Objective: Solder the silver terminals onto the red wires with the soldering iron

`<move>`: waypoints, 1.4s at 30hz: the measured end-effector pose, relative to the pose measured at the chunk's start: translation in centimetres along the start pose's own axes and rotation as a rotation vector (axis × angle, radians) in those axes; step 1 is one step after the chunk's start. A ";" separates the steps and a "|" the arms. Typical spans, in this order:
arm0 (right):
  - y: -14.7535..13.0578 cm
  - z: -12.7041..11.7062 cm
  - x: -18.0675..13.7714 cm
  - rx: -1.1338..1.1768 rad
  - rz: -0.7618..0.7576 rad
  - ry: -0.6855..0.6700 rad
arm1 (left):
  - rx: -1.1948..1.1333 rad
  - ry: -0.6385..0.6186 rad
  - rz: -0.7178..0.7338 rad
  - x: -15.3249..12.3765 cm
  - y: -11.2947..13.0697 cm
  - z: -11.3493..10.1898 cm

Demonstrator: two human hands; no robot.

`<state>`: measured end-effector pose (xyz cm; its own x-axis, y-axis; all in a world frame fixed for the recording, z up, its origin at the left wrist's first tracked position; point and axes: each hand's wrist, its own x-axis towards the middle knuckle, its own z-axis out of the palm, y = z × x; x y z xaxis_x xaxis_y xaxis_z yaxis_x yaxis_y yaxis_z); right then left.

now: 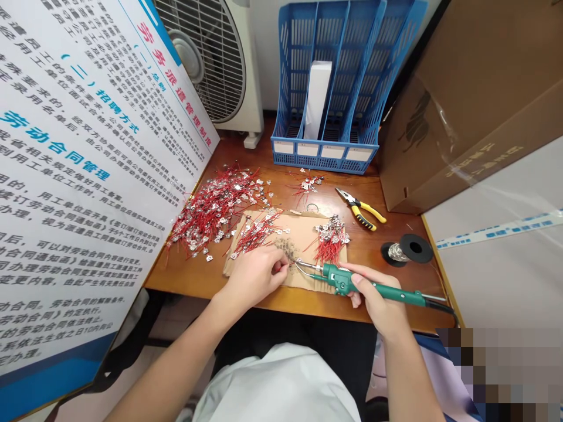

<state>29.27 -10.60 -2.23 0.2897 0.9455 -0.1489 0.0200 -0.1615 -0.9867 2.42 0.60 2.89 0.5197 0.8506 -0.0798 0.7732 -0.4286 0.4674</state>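
Observation:
My right hand (380, 296) is wrapped around a green soldering iron (341, 279) with a thin solder feed tube beside its metal tip. The tip points left, close to the fingertips of my left hand (261, 269). That hand is closed in a pinch over the cardboard sheet (299, 225); whatever is between its fingers is too small and hidden to name. A tiny metal tab (299, 259) shows just by the iron's tip. On the cardboard lie red wires with metal tabs, one bunch (255, 231) at left and another bunch (329, 243) at right. Dark specks mark the cardboard between them.
A large heap of red wires with tabs (215, 208) spreads at left, with a smaller group (308, 184) behind. Yellow-black pliers (360, 208) and a solder spool (409, 251) lie at right. A blue file rack (325, 151), fan (211, 58), brown box (466, 105) and printed panel (88, 176) surround the table.

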 end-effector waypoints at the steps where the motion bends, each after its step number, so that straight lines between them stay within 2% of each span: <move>1: -0.1 0.0 0.0 0.001 0.002 0.001 | 0.000 0.000 -0.002 0.0 0.0 0.0; 11: 0.1 0.0 0.0 0.022 -0.002 -0.005 | -0.001 -0.013 -0.041 0.1 0.2 -0.1; 36: -0.6 0.1 -0.1 -0.006 0.005 -0.005 | -0.005 0.083 0.091 -0.4 -1.1 1.1; 42: -0.1 0.0 0.0 0.025 -0.010 -0.016 | 0.001 0.095 0.075 -0.5 -1.0 1.1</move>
<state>29.26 -10.56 -2.11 0.2741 0.9516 -0.1394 -0.0006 -0.1447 -0.9895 1.73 0.26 1.50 0.5390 0.8414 0.0395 0.7341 -0.4923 0.4678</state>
